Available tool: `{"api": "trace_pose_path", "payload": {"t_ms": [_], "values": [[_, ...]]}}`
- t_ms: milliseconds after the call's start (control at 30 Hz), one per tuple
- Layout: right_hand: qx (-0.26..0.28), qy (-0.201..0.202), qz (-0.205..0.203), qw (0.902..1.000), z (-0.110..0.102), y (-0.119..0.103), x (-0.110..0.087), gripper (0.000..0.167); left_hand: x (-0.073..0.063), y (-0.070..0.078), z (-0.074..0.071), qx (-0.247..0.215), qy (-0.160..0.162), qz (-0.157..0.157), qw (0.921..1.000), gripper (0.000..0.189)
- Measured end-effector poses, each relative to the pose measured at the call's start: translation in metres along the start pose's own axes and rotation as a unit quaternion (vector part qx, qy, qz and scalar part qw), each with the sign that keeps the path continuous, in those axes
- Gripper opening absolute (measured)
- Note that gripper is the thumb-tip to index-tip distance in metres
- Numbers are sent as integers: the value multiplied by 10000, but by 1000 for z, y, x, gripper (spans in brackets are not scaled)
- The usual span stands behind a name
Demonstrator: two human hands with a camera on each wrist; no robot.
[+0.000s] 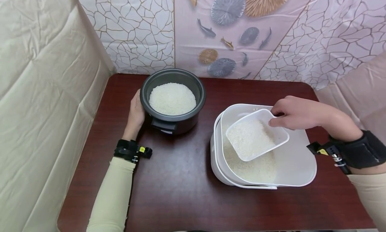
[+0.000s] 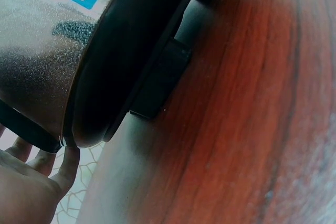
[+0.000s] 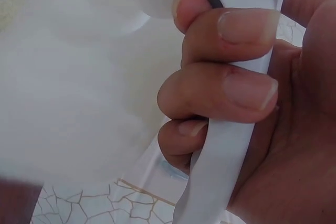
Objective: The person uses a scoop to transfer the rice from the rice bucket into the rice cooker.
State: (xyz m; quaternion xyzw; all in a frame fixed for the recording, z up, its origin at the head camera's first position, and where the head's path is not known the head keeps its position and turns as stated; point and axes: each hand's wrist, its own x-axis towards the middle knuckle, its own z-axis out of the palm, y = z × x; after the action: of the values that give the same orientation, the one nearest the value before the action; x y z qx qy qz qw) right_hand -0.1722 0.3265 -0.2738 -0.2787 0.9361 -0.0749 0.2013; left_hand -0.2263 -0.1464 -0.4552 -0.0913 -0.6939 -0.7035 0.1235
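My left hand (image 1: 136, 113) rests against the left side of a dark rice cooker (image 1: 187, 124), its fingers extended under the side handle in the left wrist view. White rice (image 1: 172, 98) lies in the cooker's grey pot. My right hand (image 1: 297, 114) grips the handle of a white scoop (image 1: 278, 138), fingers curled round the handle (image 3: 223, 156) in the right wrist view. The tilted scoop carries rice (image 1: 250, 138) and hangs over a white rice bin (image 1: 297, 161). More rice (image 1: 256, 173) lies in the bin, partly hidden by the scoop.
Both containers stand on a dark red wooden table (image 1: 169, 188). A patterned cloth (image 1: 138, 31) hangs behind it, and a pale padded covering (image 1: 45, 108) rises on the left. The bin's carrying handle (image 1: 259, 187) hangs along its front.
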Motion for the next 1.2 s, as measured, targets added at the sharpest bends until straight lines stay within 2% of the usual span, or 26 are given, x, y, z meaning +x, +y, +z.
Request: {"api": "trace_pose_path", "payload": {"t_ms": [267,533,633,867,1033,1200], "values": [[-48,93,-17,9999,-7,2,-3,47,1,-4,-2,-98,-36,-5,9999,45],[-225,276,-439,9984,-21,3,-2,45,1,-5,-3,-115,-19,-18,9999,43],[-136,225,-540,9982,-29,4,-2,41,2,-4,-3,-82,-27,-32,10000,43],[158,-138,-315,9993,-52,-1,5,40,3,-1,-3,-79,-78,-136,9998,44],[255,-122,-255,9993,-65,-11,20,44,3,-1,-5,-2,-106,-174,9998,44],[282,-36,141,9995,-77,-28,42,45,4,0,-6,26,-148,-146,9998,43]]}}
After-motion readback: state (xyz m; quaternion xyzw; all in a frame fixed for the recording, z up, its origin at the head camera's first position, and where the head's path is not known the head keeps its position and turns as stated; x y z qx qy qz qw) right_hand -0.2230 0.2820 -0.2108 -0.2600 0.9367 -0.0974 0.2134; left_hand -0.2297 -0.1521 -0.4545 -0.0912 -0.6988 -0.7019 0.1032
